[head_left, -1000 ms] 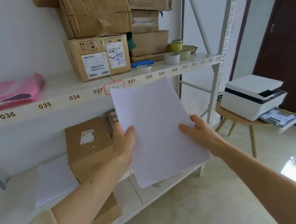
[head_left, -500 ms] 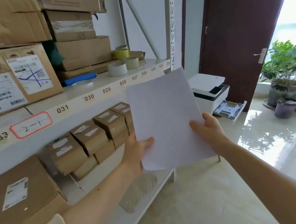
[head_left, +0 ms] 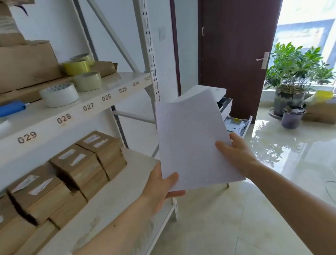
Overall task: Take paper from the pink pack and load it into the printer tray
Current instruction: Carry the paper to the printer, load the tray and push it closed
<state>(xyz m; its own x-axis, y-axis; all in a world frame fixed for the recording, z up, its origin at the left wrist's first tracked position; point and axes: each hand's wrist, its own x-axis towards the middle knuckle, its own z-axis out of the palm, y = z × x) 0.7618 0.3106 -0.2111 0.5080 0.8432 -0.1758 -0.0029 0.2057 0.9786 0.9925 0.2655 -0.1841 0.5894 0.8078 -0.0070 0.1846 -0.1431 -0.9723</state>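
A thin stack of white paper is held upright in front of me by both hands. My left hand grips its lower left corner, thumb on the front. My right hand holds the right edge, thumb on the front. Behind the sheets stands the white printer, mostly hidden by them. Its paper tray is pulled out to the right and shows beside the stack. The pink pack is out of view.
A white metal rack fills the left side, with tape rolls on the numbered shelf and brown boxes below. A dark door stands behind the printer. Potted plants and a cardboard box sit on the glossy floor at right.
The view has swung right along the rack. The paper, still in both hands, has come nearer the printer and now covers most of it. The pink pack has left the view.
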